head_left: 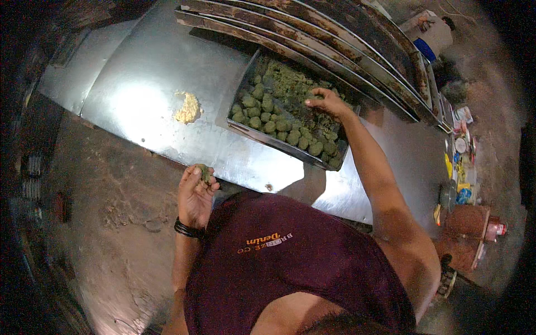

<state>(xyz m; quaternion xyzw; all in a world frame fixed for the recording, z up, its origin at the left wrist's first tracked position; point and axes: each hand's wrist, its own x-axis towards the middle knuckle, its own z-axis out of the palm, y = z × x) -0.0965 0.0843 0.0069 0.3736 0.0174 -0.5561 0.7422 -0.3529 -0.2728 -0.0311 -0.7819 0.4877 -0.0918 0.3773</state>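
A small lump of green dough (203, 174) sits in the fingers of my left hand (195, 192), which is closed round it just off the table's near edge. My right hand (328, 104) is over the right part of a metal tray (273, 139); its thumb and forefinger are apart, and I see nothing held between them. Several rolled green dough balls (269, 127) fill the tray's left and near sides. Loose, crumbly green dough (287, 77) lies along the far side, close to the right hand.
On the shiny metal table (134, 84), left of the tray, is a small pale-yellow crumbly heap (188, 108). Long, stained metal trays (312, 44) stand on edge behind the dough tray. Packets and small containers (462, 162) are at the far right, near a reddish-brown box (467, 220). Another person (427, 33) is at the upper right.
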